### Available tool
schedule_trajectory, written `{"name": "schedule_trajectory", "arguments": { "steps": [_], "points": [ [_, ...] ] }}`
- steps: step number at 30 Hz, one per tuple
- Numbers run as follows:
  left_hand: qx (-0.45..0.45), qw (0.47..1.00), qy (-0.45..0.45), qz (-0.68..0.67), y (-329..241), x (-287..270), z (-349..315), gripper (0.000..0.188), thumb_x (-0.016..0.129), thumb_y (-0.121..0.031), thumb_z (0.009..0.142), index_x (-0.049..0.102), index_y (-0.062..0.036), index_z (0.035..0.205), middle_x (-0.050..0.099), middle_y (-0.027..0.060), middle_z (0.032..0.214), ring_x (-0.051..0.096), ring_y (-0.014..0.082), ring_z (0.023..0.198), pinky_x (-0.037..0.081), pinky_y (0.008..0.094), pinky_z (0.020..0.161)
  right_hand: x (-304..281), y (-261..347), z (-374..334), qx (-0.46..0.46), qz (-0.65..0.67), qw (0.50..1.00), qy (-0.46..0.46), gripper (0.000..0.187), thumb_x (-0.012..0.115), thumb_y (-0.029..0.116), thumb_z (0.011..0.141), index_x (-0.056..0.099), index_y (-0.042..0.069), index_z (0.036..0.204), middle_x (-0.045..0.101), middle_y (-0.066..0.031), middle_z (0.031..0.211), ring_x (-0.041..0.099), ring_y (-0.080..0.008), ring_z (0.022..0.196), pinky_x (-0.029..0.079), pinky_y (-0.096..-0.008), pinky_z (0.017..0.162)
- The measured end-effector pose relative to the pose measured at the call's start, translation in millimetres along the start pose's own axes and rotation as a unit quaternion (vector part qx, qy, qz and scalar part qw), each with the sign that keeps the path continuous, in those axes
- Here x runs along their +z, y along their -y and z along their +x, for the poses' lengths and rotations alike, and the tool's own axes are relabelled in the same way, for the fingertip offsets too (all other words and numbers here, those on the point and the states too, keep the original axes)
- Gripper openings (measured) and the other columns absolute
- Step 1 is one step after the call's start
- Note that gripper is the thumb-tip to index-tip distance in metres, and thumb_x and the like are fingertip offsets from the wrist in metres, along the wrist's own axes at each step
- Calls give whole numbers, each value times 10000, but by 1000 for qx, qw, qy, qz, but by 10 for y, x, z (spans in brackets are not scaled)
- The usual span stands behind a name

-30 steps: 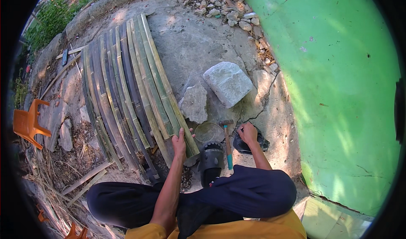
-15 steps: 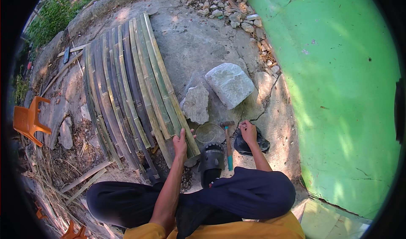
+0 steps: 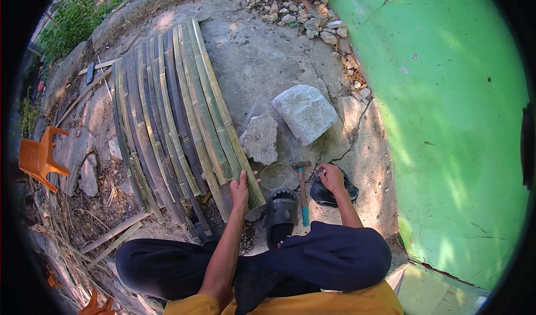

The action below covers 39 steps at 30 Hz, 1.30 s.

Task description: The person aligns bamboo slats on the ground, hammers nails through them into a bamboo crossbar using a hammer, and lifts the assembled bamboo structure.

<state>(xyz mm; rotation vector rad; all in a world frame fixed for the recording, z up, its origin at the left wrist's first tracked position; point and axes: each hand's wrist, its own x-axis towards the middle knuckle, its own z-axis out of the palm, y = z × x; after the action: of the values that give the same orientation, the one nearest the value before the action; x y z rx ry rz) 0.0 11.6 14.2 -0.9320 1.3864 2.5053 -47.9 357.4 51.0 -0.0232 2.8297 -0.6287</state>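
- Head view: a green wall (image 3: 446,119) rises on the right, along the right edge of the concrete ground (image 3: 251,53).
- A row of bamboo slats (image 3: 183,114) covers the ground's left half; their long axes run side by side from toward its far edge to the person's knees.
- An orange chair (image 3: 42,156) is near the ground's left edge.
- The rightmost slat (image 3: 226,123) points away from the person, its far end leaning left and its near end just beside a dark shoe (image 3: 281,214).
- Between the slats and the ground's right edge sit a whitish stone block (image 3: 305,115) and a smaller grey stone (image 3: 261,139).
- A hammer (image 3: 304,195) lies right of the shoe, head pointing away, teal grip nearest the person.
- A black bag (image 3: 324,196) rests right of the hammer.
- The left hand (image 3: 240,189) is closed around the rightmost slat's near end, thumb on top, fingertips showing past its right side.
- The right hand (image 3: 333,176) is over the bag, fingers curled; whether it holds anything cannot be told.
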Motion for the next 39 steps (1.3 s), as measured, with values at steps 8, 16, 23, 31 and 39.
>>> {"name": "schedule_trajectory", "arguments": {
  "steps": [8, 16, 23, 31, 39],
  "points": [
    [-2, 1000, 4, 4, 7, -28, 13, 429, 548, -364, 1059, 588, 13, 1260, 738, 183, 1068, 750, 243, 794, 604, 339, 630, -55, 1, 15, -33, -90, 995, 26, 137, 723, 94, 786, 716, 115, 921, 699, -121, 891, 690, -343, 850, 548, -445, 742],
    [-21, 1000, -3, 4, -4, -43, 7, 427, 566, -372, 1051, 603, 18, 1220, 743, 180, 1043, 752, 251, 793, 604, 342, 625, -7, 73, 73, 43, -11, 999, 22, 118, 761, 118, 770, 761, 126, 887, 716, -124, 772, 704, -331, 766, 559, -437, 727],
    [-21, 1000, 0, 12, -16, -44, 10, 449, 577, -395, 1042, 606, 23, 1204, 742, 182, 1034, 752, 254, 792, 605, 342, 627, 50, -81, 145, 9, -122, 988, 91, 93, 773, 126, 744, 771, 145, 835, 728, -143, 796, 721, -348, 794, 577, -450, 741],
    [-25, 1000, 2, -7, -3, -32, 16, 466, 556, -400, 1051, 595, 29, 1230, 739, 191, 1059, 752, 253, 800, 607, 343, 633, -175, 91, -25, 22, -149, 988, 12, 66, 764, 150, 773, 762, 91, 802, 672, -139, 942, 666, -346, 933, 542, -460, 794],
    [-16, 1000, 3, 0, 14, -59, 25, 452, 553, -378, 1054, 591, 39, 1225, 736, 200, 1052, 751, 262, 790, 606, 339, 629, -692, -616, -860, 350, -104, 919, -147, 154, 684, 161, 785, 784, 97, 883, 736, -184, 923, 706, -399, 869, 566, -454, 778]
  ]
}}
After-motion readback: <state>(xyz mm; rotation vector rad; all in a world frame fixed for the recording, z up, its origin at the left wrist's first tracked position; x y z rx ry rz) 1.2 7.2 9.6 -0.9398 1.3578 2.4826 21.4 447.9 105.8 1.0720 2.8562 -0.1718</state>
